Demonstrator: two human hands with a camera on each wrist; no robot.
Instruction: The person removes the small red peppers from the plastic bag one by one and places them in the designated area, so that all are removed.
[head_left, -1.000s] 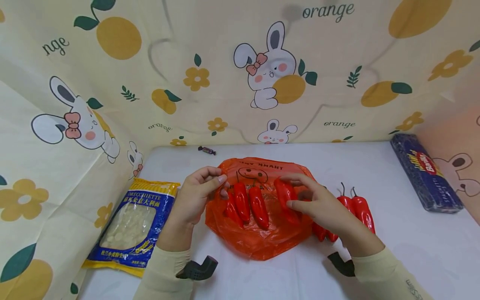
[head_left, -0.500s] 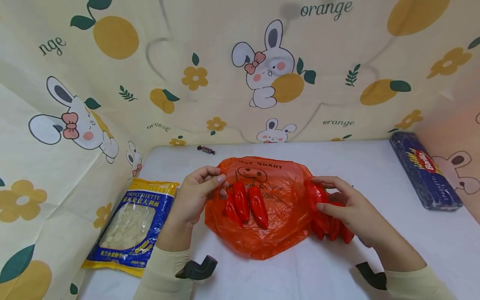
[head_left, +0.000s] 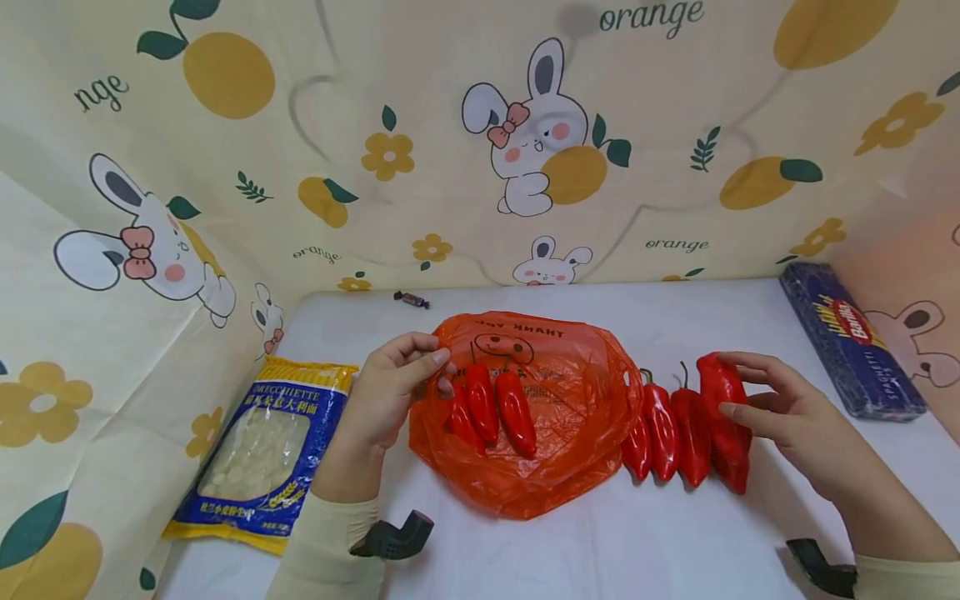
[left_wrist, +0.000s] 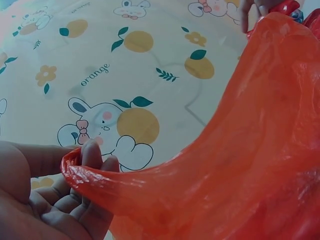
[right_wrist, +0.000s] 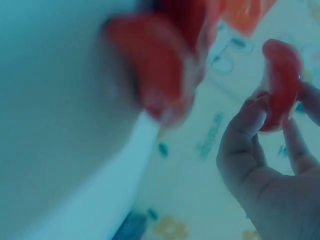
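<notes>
My left hand (head_left: 397,383) pinches the left edge of a thin red plastic bag (head_left: 570,475); in the left wrist view the left hand (left_wrist: 60,200) has the bag's edge (left_wrist: 80,177) between thumb and fingers. Three glossy red chili peppers, one of them this pepper (head_left: 516,414), lie within the bag's outline. My right hand (head_left: 795,417) grips another chili pepper (head_left: 724,429) between thumb and fingers at the right end of a row. Beside it, three chili peppers (head_left: 662,433) lie side by side on the table. The right wrist view shows the held pepper (right_wrist: 282,82) tilted.
A blue-and-yellow bag of orecchiette pasta (head_left: 258,454) lies at the left. At the far right is a dark blue Barilla spaghetti pack (head_left: 851,342). One small wrapped candy (head_left: 412,299) lies near the back edge of the white table (head_left: 570,558). Patterned cloth (head_left: 435,192) surrounds the table.
My right hand has carried the chili pepper from above the red bag rightward to the row's right end. The left hand stays at the bag's edge.
</notes>
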